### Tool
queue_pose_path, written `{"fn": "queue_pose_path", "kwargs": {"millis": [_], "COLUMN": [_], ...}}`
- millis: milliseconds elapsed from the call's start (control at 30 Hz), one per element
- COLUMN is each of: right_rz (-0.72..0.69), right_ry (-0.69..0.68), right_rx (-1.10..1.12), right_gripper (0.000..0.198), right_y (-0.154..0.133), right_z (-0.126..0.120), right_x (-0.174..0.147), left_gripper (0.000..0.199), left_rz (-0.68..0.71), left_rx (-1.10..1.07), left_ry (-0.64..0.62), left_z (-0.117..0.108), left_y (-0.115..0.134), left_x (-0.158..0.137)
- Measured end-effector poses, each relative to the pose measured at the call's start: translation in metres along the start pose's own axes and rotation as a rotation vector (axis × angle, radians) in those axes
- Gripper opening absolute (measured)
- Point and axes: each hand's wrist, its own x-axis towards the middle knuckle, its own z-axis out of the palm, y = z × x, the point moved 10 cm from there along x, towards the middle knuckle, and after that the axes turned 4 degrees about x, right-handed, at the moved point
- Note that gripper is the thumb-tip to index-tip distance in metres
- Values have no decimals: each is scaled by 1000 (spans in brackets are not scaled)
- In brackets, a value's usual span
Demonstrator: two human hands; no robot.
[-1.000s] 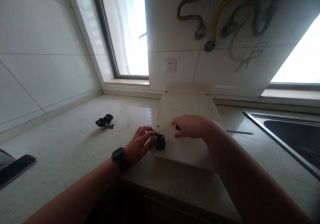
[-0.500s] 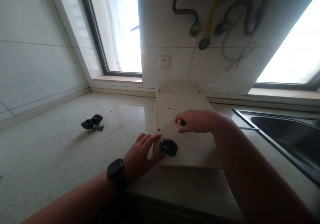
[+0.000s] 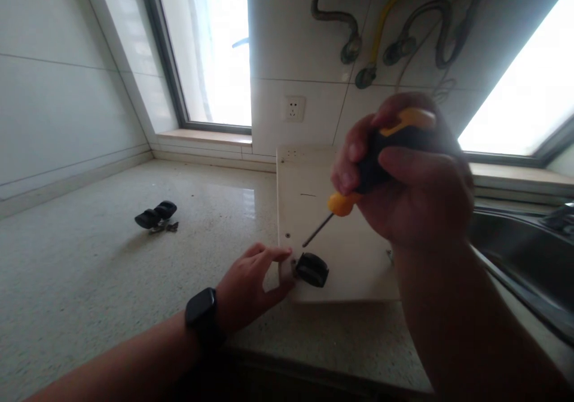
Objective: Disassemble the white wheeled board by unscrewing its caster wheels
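Observation:
My right hand [image 3: 417, 180] is wrapped round the black and yellow handle of a screwdriver [image 3: 342, 203], raised above a white board [image 3: 332, 234]. Its metal shaft slants down to the left, the tip just above a black caster wheel [image 3: 313, 269]. The caster is at the board's near left corner. At that corner, my left hand [image 3: 253, 276] has its index finger and thumb on either side of the caster's mount, steadying it. A black watch is on the left wrist. The exact finger contact is too dark to make out.
Two black casters [image 3: 155, 214] with small metal pieces lie on the speckled counter [image 3: 215, 216] to the left. A steel sink [image 3: 506, 240] is on the right. Behind are a wall socket [image 3: 294, 109] and pipes [image 3: 336, 16]. A small metal piece [image 3: 389, 256] shows near the board's right edge.
My right hand has risen off the board, with the screwdriver now upright in its grip and pointing toward the caster. The caster has shifted slightly right; my left hand has stayed at the corner.

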Motion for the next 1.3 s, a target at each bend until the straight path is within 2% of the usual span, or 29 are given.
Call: {"fn": "queue_pose_path", "kwargs": {"millis": [167, 267, 433, 833, 1033, 1133, 1300], "right_rz": [129, 147, 162, 162, 194, 222, 77], "right_ry": [-128, -190, -269, -321, -446, -486, -504], "right_rx": [116, 111, 150, 182, 177, 74, -400], "right_gripper": [22, 22, 20, 18, 19, 15, 18], "right_y": [44, 55, 58, 68, 62, 57, 35], "right_z": [23, 32, 43, 46, 51, 50, 42], "right_x": [-11, -16, -22, -26, -31, -30, -19], "left_gripper": [48, 48, 45, 45, 45, 44, 43], "left_rz": [-95, -95, -84, -82, -76, -74, -83], "left_rx": [-70, -72, -96, -82, -87, -94, -105], "left_ry": [24, 25, 25, -4, -10, -10, -26], "left_z": [-1, -1, -2, 0, -1, -1, 0], "left_y": [-7, -7, -6, -8, -7, -6, -7], "left_x": [0, 0, 0, 0, 1, 1, 0]}}
